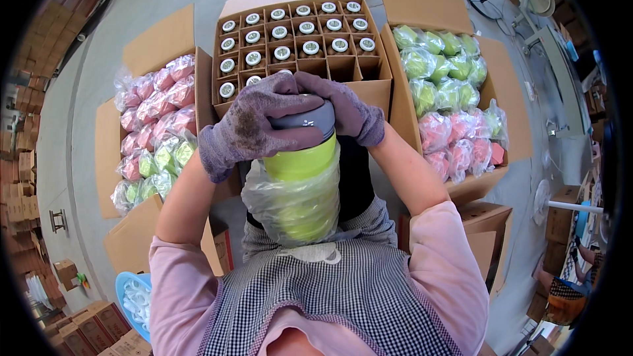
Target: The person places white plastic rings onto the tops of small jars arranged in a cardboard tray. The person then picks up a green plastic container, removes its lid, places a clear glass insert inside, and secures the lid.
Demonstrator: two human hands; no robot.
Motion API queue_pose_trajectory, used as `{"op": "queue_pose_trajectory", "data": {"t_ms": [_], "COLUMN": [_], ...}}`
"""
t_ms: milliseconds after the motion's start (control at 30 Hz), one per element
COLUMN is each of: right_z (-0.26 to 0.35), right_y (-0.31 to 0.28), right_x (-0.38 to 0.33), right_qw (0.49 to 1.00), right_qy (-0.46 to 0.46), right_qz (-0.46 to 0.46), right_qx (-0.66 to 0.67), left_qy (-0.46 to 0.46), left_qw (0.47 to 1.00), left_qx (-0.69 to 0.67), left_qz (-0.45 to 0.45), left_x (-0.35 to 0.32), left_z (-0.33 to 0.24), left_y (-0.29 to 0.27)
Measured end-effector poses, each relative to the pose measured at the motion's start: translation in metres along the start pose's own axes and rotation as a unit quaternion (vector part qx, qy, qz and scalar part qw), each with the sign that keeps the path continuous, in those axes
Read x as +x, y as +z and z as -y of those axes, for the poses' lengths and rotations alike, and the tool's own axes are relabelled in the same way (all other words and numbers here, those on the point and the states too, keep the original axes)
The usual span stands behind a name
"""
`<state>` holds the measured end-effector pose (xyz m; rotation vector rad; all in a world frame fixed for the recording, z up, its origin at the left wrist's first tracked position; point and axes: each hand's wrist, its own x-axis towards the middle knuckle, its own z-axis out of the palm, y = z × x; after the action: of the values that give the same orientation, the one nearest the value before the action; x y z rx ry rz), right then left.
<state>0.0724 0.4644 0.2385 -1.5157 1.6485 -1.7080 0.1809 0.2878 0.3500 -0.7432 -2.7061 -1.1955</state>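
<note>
My left hand [249, 122], in a soiled purple-grey glove, has its fingers wrapped round a dark grey round cap [304, 118]. From the other side my right hand [344, 107], gloved too, presses on the same cap with bent fingers. The cap sits on top of a stack of lime-green cups [303, 162]. Clear plastic wrap [290, 201] covers the lower cups and lies crumpled in front of my checked apron. Just beyond my hands stands a divided carton [369, 94] with several white-lidded bottles [310, 47] in its cells; some near-right cells hold none.
On the left an open carton [110, 151] holds pink and green wrapped pieces [158, 118]. Another carton [514, 92] on the right holds similar green and pink ones [442, 72]. A blue basin [122, 285] with white rings stands lower left. A person [566, 293] shows at the right rim.
</note>
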Motion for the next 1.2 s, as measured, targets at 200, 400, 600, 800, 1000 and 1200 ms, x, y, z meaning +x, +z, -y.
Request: {"op": "queue_pose_trajectory", "data": {"t_ms": [200, 400, 600, 800, 1000, 1200], "right_z": [0.006, 0.022, 0.032, 0.047, 0.110, 0.064], "right_y": [-0.006, -0.002, -0.001, -0.030, -0.014, -0.008], "right_x": [-0.002, -0.023, -0.012, -0.019, -0.003, 0.020], "right_qw": [0.995, 0.997, 0.968, 0.933, 0.960, 0.929], "right_qy": [-0.063, 0.063, 0.153, 0.313, 0.185, 0.276], "right_qz": [0.046, -0.011, -0.184, -0.083, 0.056, 0.043], "right_qx": [-0.068, -0.033, 0.078, 0.156, -0.200, 0.244], "left_qy": [0.051, -0.037, -0.043, -0.172, -0.050, 0.000], "left_qw": [0.997, 0.983, 0.998, 0.968, 0.995, 0.987], "left_qx": [0.022, -0.116, -0.052, 0.091, 0.073, -0.013], "left_qz": [-0.057, 0.137, -0.018, -0.161, -0.042, -0.157], "left_x": [0.002, -0.028, -0.028, -0.064, -0.072, -0.030], "left_z": [-0.015, 0.020, 0.009, 0.075, 0.064, -0.013], "left_y": [0.027, -0.018, -0.010, -0.001, -0.002, 0.040]}}
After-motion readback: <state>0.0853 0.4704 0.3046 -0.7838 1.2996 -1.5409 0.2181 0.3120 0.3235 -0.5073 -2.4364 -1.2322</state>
